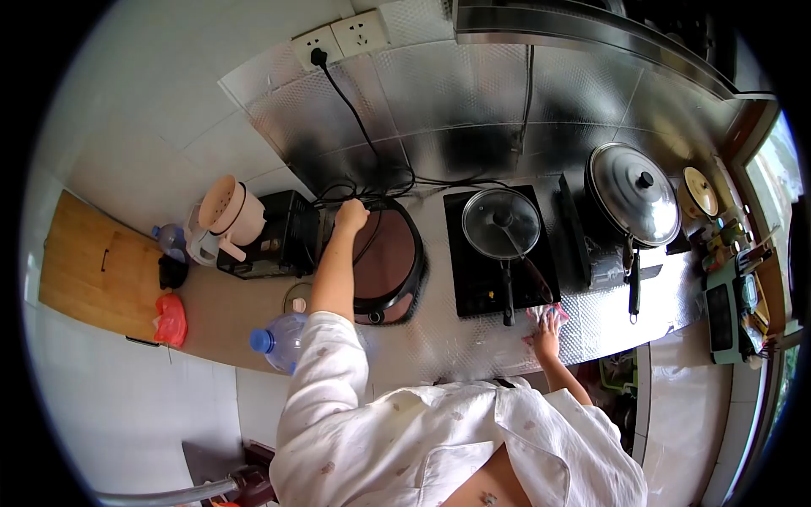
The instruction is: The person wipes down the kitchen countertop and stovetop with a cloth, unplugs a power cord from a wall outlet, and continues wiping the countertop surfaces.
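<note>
My left hand point(351, 215) is closed at the back left edge of a brown-topped electric cooker point(387, 253), near the black cables; what its fingers hold, if anything, is too small to tell. My right hand point(547, 328) rests on a pink and white cloth point(561, 314) at the counter's front, its fingers over the cloth. Just behind it stands the black induction cooktop point(473, 291), bearing a pan with a glass lid point(481, 221). The pan's handle points toward the counter's front edge.
A large lidded wok point(621, 190) stands right of the cooktop. On the left are a black appliance point(283, 232), a pink strainer pot point(236, 211), a large bottle point(283, 342) and a red bag point(171, 321). A black plug point(318, 57) sits in the wall socket.
</note>
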A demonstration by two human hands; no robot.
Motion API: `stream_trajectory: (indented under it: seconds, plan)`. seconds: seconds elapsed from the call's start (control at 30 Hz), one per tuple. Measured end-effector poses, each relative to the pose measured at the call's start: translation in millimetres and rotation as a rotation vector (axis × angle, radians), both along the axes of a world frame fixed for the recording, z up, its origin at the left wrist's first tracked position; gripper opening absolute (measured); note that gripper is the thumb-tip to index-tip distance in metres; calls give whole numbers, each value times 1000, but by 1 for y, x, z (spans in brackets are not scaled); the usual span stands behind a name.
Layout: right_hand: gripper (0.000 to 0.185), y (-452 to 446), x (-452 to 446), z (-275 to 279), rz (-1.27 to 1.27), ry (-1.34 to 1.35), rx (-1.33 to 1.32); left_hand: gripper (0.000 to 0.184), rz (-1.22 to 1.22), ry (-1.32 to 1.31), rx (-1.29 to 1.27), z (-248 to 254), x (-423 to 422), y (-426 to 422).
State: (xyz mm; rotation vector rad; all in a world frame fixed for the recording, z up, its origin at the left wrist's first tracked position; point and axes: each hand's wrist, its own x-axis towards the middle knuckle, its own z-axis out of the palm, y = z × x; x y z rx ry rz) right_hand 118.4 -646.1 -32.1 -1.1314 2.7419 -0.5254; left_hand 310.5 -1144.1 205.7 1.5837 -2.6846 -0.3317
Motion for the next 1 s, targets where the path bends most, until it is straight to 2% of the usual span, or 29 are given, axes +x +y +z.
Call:
stream_trajectory:
  seconds: [0.07, 0.13, 0.17, 0.23, 0.27, 0.3, 0.33, 0.4, 0.43, 0.47, 0.53, 0.6, 0.67, 0.77, 0.87, 0.9, 0.93, 1.0]
  plan:
    - [94, 2, 2, 9, 16, 34, 23, 26, 100, -25, -57, -16, -6, 3]
    - [80, -1, 3, 24, -23, -130, 47, 25, 158, -12, -70, -18, -9, 8]
    - [80, 0, 3, 24, -35, -132, 55, 25, 184, 20, -89, -19, -10, 12]
    - [61, 3, -1, 11, 9, -94, -10, 28, 169, 34, -9, -28, -8, -1]
    - [53, 6, -3, 5, 37, -75, -47, 32, 108, 105, 217, -30, -7, -10]
    - [53, 7, -2, 8, 38, -75, -46, 37, 49, 176, 437, -26, -7, -14]
    - [54, 8, -1, 12, 16, -148, -76, 37, 52, 177, 435, -23, -10, -16]
    - [61, 7, 0, 20, 30, -189, -103, 40, 171, 346, 311, -11, -13, -22]
    - [61, 7, 1, 23, 39, -187, -114, 40, 70, 391, 96, -12, -10, -37]
    - [65, 7, 2, 26, 36, -198, -104, 37, 153, 483, -120, -11, -14, -53]
    - [70, 8, 0, 18, 38, -208, -121, 33, 263, 699, -308, 48, -24, -52]
    - [70, 9, -2, 11, 64, -152, -81, 30, 271, 779, -552, 98, -34, -67]
    - [71, 11, -6, -9, 90, -45, -52, 28, 361, 803, -632, 150, -46, -77]
    - [72, 12, -7, -21, 86, -50, -70, 29, 310, 873, -681, 212, -58, -78]
    - [72, 11, -7, -19, 94, -24, -97, 32, 288, 849, -699, 247, -72, -77]
    - [72, 13, -7, -21, 109, -12, -84, 37, 298, 726, -684, 253, -76, -77]
    - [61, 12, -8, -24, 126, -33, -89, 42, 307, 604, -669, 258, -82, -78]
    - [59, 14, -6, -24, 82, -51, -85, 44, 327, 548, -665, 266, -90, -78]
